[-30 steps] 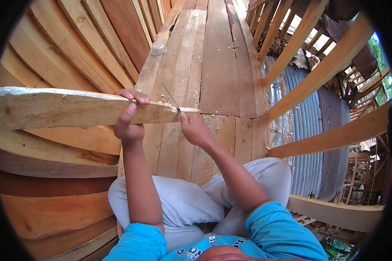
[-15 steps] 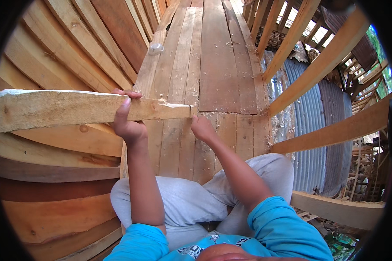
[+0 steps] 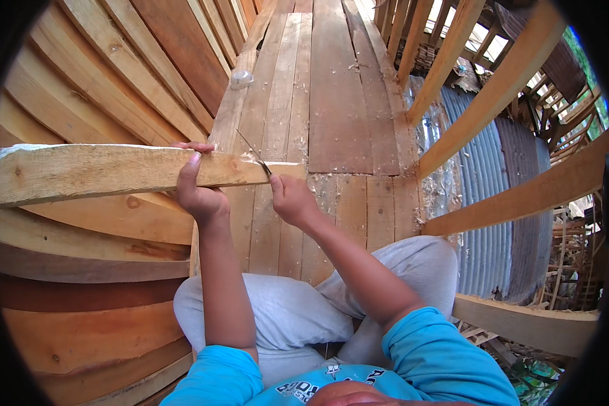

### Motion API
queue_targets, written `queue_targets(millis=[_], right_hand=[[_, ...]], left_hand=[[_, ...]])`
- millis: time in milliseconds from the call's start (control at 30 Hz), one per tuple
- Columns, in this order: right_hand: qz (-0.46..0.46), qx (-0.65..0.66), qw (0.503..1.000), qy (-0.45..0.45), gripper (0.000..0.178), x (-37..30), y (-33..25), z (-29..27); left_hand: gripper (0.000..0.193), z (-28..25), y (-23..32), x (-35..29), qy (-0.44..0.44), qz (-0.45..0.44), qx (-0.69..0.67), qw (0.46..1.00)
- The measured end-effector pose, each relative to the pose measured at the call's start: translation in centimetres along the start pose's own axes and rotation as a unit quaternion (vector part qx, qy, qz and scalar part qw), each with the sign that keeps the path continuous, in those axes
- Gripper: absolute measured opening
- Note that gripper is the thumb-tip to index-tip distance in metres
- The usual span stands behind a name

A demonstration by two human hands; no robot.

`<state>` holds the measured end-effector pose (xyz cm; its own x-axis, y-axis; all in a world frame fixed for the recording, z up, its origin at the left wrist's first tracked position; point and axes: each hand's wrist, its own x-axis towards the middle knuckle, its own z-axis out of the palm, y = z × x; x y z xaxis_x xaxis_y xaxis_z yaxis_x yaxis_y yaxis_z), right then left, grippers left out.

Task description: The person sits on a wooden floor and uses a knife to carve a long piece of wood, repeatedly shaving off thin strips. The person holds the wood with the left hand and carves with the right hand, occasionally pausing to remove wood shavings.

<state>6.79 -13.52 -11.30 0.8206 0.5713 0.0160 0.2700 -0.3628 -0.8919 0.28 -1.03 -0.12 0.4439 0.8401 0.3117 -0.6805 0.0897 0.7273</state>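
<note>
On the head view, my only feed, I have a long pale plank (image 3: pixel 101 172) running crosswise, its long axis left to right in front of both hands. The left hand (image 3: pixel 199 193) pinches it, thumb against the near face and fingers (image 3: pixel 201 146) over the far edge. From those fingers most of the plank stretches away to the left, past the rim of my view; only a shorter, narrowing length reaches out to the right.

Over that shorter length I see the right hand (image 3: pixel 294 199), its fingers curled tight round the near end of a thin, dark blade (image 3: pixel 264 166). The handle itself is hidden in the fist. Forward and left of the right fingers, the blade slants across the plank, well off square to its long axis. The bare tip of the plank lies just beyond the right fingers, ahead and slightly right of them. So the right hand is the nearer one to that end, with the blade between it and the left fingers. I can't tell whether the right knuckles touch the wood.

Below and ahead of both sets of fingers are floorboards (image 3: pixel 342 128); well forward of the left fingers sits a clear container (image 3: pixel 241 80).
</note>
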Motion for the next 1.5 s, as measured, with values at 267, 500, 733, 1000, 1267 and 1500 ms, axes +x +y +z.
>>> queue_targets(millis=[267,500,733,1000,1267,1500], right_hand=[[-0.001,-0.080,0.995,0.066,0.041,-1.1,0.1,0.8],[0.026,-0.085,0.995,0.052,0.042,-2.0,-0.6,1.1],[0.101,-0.103,0.989,-0.008,0.049,0.7,11.4,1.4],[0.043,0.013,0.996,-0.082,0.054,-1.5,-3.7,-1.6],[0.081,-0.023,0.996,-0.036,0.056,1.0,2.6,-0.8],[0.060,-0.026,0.995,-0.075,0.053,-0.4,-1.6,-1.5]], left_hand=[[0.029,0.2,-0.3,-0.2,0.021,0.033,0.023,0.999],[0.029,-0.3,0.0,0.0,0.014,0.078,0.072,0.994],[0.025,0.6,-0.2,-0.3,0.013,0.105,0.103,0.989],[0.025,0.0,-0.9,-0.5,0.031,0.090,0.087,0.992],[0.025,1.4,-0.4,-0.7,0.058,0.084,0.082,0.991],[0.034,-0.9,-0.5,0.0,0.002,0.039,0.070,0.997]])
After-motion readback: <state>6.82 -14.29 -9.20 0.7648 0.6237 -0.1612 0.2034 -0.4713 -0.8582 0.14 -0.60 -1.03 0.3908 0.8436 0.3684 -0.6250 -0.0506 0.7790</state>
